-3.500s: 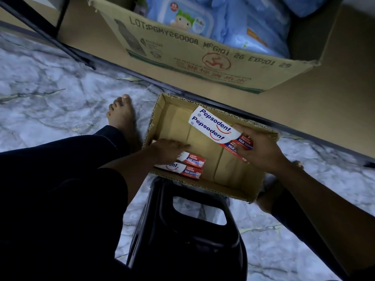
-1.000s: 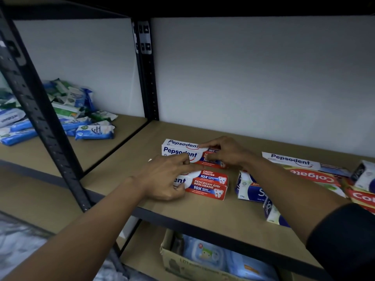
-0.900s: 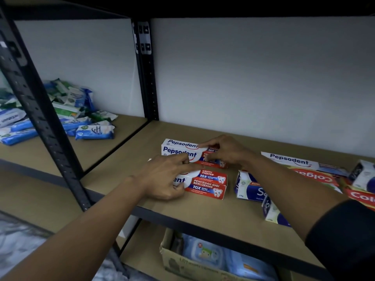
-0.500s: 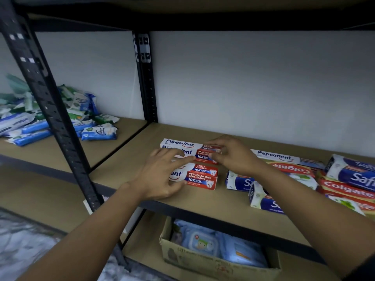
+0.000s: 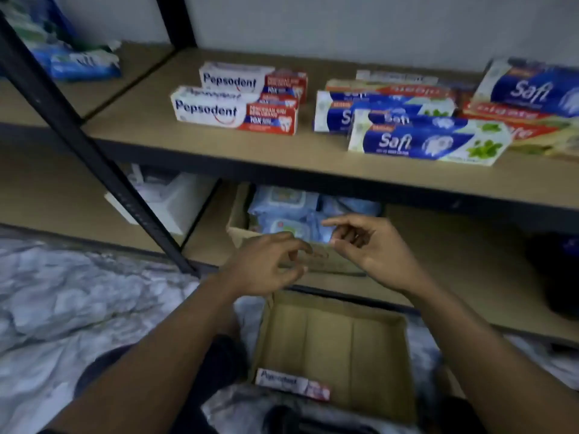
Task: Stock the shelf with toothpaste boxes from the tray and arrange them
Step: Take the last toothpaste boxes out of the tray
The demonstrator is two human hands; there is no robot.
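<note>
Looking down past a wooden shelf (image 5: pixel 219 155) to a cardboard tray (image 5: pixel 376 355) on the floor below. Finding one Pepsodent box (image 5: pixel 293 384) lying flat against the tray's near left corner, blurred but readable. Noting stocked Pepsodent boxes (image 5: pixel 235 111) lined up front to back on the left part of the shelf, with blue Safi boxes (image 5: pixel 429 140) and red Colgate boxes (image 5: pixel 507 115) crowding the space to their right. Judging the box in the tray as light and stiff: thin printed card, likely smooth enough to slip and easy to dent at the end flaps. Suggesting a hold across the two long sides near the middle, thumb on one side and fingers on the other. Hovering the left hand (image 5: pixel 266 267) and right hand (image 5: pixel 372 249) side by side, close together, between shelf and tray and well above the box. Showing both empty — fingers loosely bent, gripping nothing, touching nothing.
</note>
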